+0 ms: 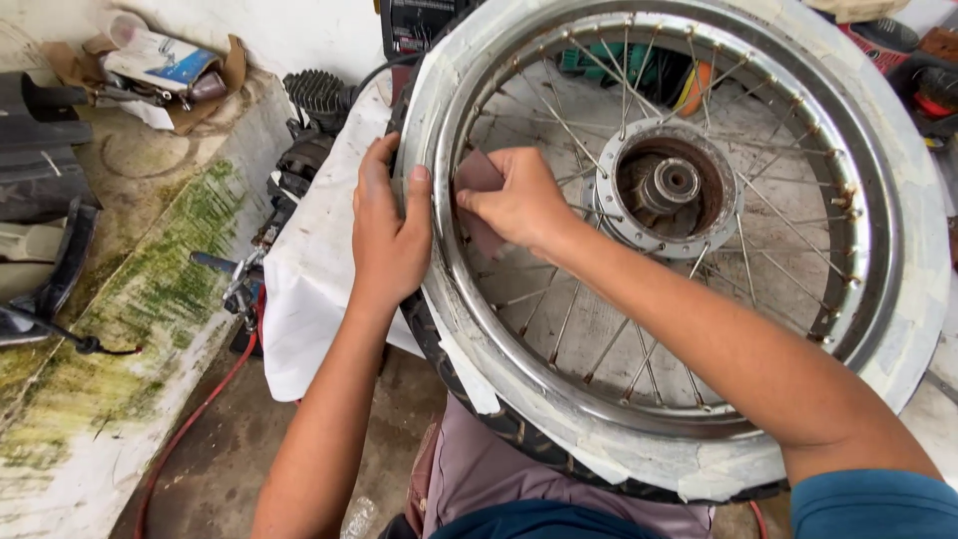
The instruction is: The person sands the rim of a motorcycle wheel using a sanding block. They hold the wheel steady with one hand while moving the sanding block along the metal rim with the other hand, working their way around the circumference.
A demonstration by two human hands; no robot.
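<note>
A small brownish-pink sheet of sandpaper (477,195) is pressed against the inner face of the chrome rim of a spoked motorcycle wheel (469,299), on the rim's left side. The right hand (519,200) grasps that sheet, fingers curled around it and fingertips pushing it onto the metal. The left hand (389,230) clasps the wheel's edge just beside it, fingers wrapped over the white masking paper (903,329) that covers the black tyre (519,429), thumb lying on the rim. The wheel rests tilted across the person's lap, its rusty hub (667,188) at the centre of thin steel spokes. To the left lie a white cloth (309,269), a mossy concrete ledge (130,299) and a red hose (190,429) on the floor.
</note>
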